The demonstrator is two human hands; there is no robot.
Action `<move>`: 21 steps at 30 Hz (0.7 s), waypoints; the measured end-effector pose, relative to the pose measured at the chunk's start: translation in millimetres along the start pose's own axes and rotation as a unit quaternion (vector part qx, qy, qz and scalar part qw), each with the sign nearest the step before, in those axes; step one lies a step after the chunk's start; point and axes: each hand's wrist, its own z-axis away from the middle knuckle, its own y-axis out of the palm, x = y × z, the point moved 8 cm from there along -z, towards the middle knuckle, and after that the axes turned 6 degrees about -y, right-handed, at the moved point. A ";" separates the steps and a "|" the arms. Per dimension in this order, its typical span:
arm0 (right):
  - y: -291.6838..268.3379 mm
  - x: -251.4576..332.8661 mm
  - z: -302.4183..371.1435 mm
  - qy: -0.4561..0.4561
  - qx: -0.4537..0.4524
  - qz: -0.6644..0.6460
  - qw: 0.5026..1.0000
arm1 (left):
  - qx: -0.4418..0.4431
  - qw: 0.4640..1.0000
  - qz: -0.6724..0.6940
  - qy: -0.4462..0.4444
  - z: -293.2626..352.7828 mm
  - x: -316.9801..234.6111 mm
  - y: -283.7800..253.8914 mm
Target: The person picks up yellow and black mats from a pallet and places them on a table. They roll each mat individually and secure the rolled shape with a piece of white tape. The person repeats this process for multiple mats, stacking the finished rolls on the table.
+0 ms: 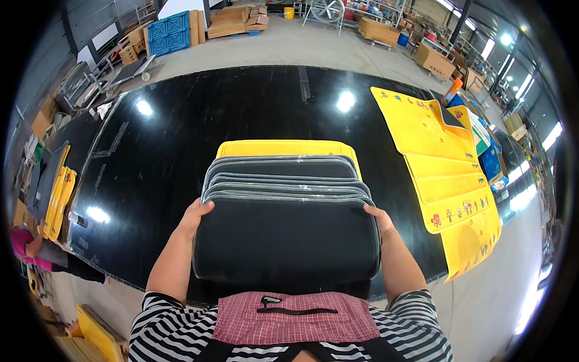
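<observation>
A stack of black mats (286, 238) with pale stitched edges lies in front of me, its layers fanned back so several far edges show. Under its far side a yellow mat (289, 148) sticks out. My left hand (196, 216) grips the stack's left edge, thumb on top. At the right edge my right hand (380, 218) does the same, its thumb on the upper surface. The fingers of both hands are mostly hidden at the sides and below.
The mats rest on a glossy black table (199, 108). Yellow printed mats (434, 163) overhang its right edge, near an orange spray can (451, 90) and blue boxes (494, 160). At far left a co-worker (45, 250) stands by more yellow mats (60, 196).
</observation>
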 end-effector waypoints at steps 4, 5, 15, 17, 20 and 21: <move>33.2 36.2 15.6 -0.160 0.040 0.089 0.982 | -0.032 0.994 -0.056 0.091 29.4 -38.2 24.4; 51.2 44.9 25.5 -0.187 0.052 0.088 0.977 | -0.018 0.991 -0.063 0.116 32.9 -49.1 33.3; 117.7 141.4 -8.8 -0.323 0.094 0.148 0.930 | 0.013 0.964 -0.103 0.247 8.7 -153.0 73.1; 121.8 151.8 -41.6 -0.311 0.109 0.124 0.936 | 0.044 0.966 -0.080 0.242 -28.7 -163.8 67.3; 107.7 141.6 -105.3 -0.262 0.014 0.332 0.906 | -0.013 0.968 -0.199 0.155 -111.1 -136.9 1.2; 97.9 145.1 -132.4 -0.257 -0.025 0.429 0.866 | -0.043 0.939 -0.312 0.137 -138.6 -127.9 -15.9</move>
